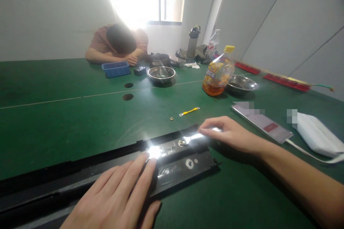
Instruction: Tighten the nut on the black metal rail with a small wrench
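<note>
A long black metal channel [172,177] lies across the near part of the table. My left hand [120,186] rests on it with the fingers stretched out flat. Between thumb and fingers, my right hand [231,134] grips a shiny wrench [192,137]. The wrench's head is at a small nut [181,143] near the channel's right end; glare hides whether it is fully seated. A ringed hole [189,164] shows closer to me on the channel. Just beyond the channel lie a short yellow cable with ring terminals [189,111] and a loose nut [171,118].
A phone [263,123] and a white power bank [318,132] joined by a cable are at right. Farther back stand a bottle of orange drink [216,75], metal bowls [161,75] and a blue bin [116,69]. Across the table a person [118,44] leans on folded arms.
</note>
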Demonstrator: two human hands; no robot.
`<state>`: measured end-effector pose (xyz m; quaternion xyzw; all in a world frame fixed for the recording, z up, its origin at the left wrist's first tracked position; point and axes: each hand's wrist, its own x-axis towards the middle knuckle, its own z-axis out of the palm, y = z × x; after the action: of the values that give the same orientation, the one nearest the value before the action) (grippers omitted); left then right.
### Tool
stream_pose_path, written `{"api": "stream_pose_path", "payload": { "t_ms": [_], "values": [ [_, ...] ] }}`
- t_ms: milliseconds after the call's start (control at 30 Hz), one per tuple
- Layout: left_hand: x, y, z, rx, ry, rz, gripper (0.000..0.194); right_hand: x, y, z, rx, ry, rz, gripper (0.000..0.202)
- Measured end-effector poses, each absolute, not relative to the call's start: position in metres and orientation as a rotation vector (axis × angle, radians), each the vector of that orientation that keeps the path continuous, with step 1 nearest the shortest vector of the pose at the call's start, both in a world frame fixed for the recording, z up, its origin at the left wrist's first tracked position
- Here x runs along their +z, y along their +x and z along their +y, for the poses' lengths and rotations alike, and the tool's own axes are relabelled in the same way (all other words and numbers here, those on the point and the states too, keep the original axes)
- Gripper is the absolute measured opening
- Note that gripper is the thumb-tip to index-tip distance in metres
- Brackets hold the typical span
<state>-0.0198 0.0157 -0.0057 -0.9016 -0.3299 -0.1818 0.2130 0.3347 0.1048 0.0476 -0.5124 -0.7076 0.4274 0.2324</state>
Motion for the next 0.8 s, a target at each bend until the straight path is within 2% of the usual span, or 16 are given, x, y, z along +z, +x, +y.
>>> {"api": "stream_pose_path", "payload": {
  "t_ms": [200,800],
  "values": [
    [0.005,-0.014,0.016,-0.504,-2.48,-0.902,0.067,0.045,0.338,0.108,1.185,-1.334,-2.083,0.034],
    [0.016,-0.009,0.012,-0.476,-2.487,-0.937,0.063,0.047,0.338,0.114,1.233,-1.282,-2.059,0.033]
  ]
}}
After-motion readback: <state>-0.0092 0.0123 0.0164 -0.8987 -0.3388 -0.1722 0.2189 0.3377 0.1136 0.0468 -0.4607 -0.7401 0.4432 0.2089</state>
